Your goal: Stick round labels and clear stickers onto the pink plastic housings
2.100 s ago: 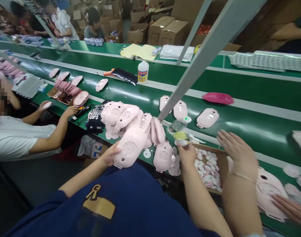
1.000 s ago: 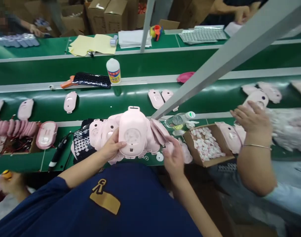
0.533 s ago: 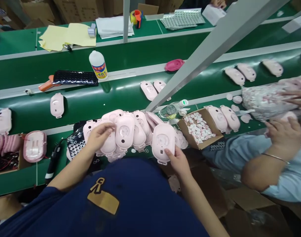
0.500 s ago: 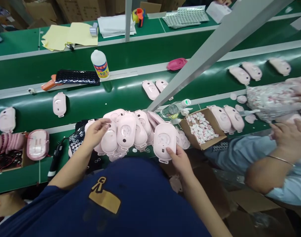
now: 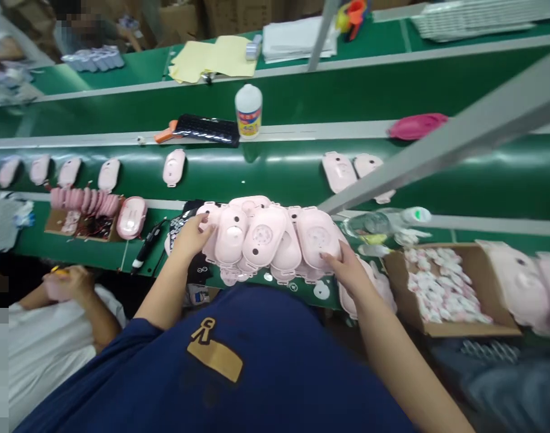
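Note:
A pile of pale pink plastic shells, oval with small round holes, lies in front of me on the green bench. My right hand (image 5: 347, 267) grips a pink plastic shell (image 5: 319, 231) by its lower right edge, thumb on its face, over the pile's right end. At the left end, my left hand (image 5: 191, 237) has its fingers curled over the edge of another pink shell (image 5: 208, 242); its thumb is hidden. Between my hands, a shell with a dark hole (image 5: 265, 236) lies tilted on top of others. More shells (image 5: 369, 285) sit partly behind my right forearm.
An open carton (image 5: 464, 328) of small white-and-pink parts and a clear bottle (image 5: 374, 222) stand right. A slanting metal post (image 5: 437, 144) crosses there. Left are a black-and-white pen-like tool (image 5: 147, 246) and a co-worker's hands (image 5: 74, 282). A white bottle (image 5: 249, 114) stands beyond the belt.
The view has turned left. My right hand has brought its shell leftward against the pile's right end. My left hand stays at the pile's left end, fingers now over a shell's edge.

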Demonstrator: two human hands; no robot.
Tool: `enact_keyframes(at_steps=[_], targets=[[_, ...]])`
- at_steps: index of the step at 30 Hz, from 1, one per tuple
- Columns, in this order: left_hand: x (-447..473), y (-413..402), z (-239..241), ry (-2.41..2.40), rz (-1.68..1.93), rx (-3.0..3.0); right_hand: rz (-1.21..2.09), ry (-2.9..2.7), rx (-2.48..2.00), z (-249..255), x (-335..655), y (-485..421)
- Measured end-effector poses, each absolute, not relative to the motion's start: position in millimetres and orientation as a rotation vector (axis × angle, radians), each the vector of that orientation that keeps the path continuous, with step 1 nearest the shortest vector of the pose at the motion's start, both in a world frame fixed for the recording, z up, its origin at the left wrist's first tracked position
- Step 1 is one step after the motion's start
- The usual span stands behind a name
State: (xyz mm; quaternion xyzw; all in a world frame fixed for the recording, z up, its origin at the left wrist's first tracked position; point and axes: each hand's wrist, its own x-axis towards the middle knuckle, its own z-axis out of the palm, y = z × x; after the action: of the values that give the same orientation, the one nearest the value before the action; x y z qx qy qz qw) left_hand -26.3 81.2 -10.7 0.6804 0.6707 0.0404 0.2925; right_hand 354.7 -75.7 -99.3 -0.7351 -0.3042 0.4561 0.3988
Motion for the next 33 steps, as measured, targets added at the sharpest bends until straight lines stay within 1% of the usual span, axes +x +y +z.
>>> enact_keyframes(at_steps=[4,6,8,10,14,19,21,23,26,28,29,33], targets=[[-92.9,70.3,-10.5,2.170,0.114,1.575,0.899,-1.049,-2.209,-117.1,359.9,-83.5],[-119.7,56.1,-12.8,2.287,0.092,1.451,0.822,-1.193,-2.274,-123.7,361.8,-84.6],[-128.2,41.6,-17.3,2.304,0.109,1.396,0.781,-1.261,-2.265,-124.5,362.5,-85.1],[-116.4,32.1,-23.1,2.242,0.169,1.419,0.704,-1.250,-2.244,-119.1,364.3,-87.4],[-61.5,31.8,-30.5,2.023,0.272,1.562,0.517,-1.153,-2.209,-103.0,386.5,-101.5],[-18.8,56.0,-31.2,1.897,0.228,1.728,0.269,-0.938,-2.474,-96.5,455.7,-148.8],[-12.6,64.2,-25.8,1.897,0.223,1.798,0.273,-0.881,-2.560,-97.4,471.3,-175.6],[-7.4,67.7,-15.7,1.886,0.205,1.910,0.369,-0.919,-2.595,-101.7,470.8,-198.8],[4.3,68.2,1.9,1.805,-0.081,1.998,0.534,-1.033,-2.616,-112.7,450.2,-219.2],[14.3,69.1,10.9,1.776,-0.285,1.939,0.566,-1.058,-2.657,-119.7,434.9,-222.4],[19.2,70.1,14.3,1.779,-0.330,1.909,0.566,-1.061,-2.679,-122.4,429.4,-221.1],[32.9,75.6,22.0,1.810,-0.288,1.924,0.571,-1.092,-2.713,-128.8,428.0,-197.6]])
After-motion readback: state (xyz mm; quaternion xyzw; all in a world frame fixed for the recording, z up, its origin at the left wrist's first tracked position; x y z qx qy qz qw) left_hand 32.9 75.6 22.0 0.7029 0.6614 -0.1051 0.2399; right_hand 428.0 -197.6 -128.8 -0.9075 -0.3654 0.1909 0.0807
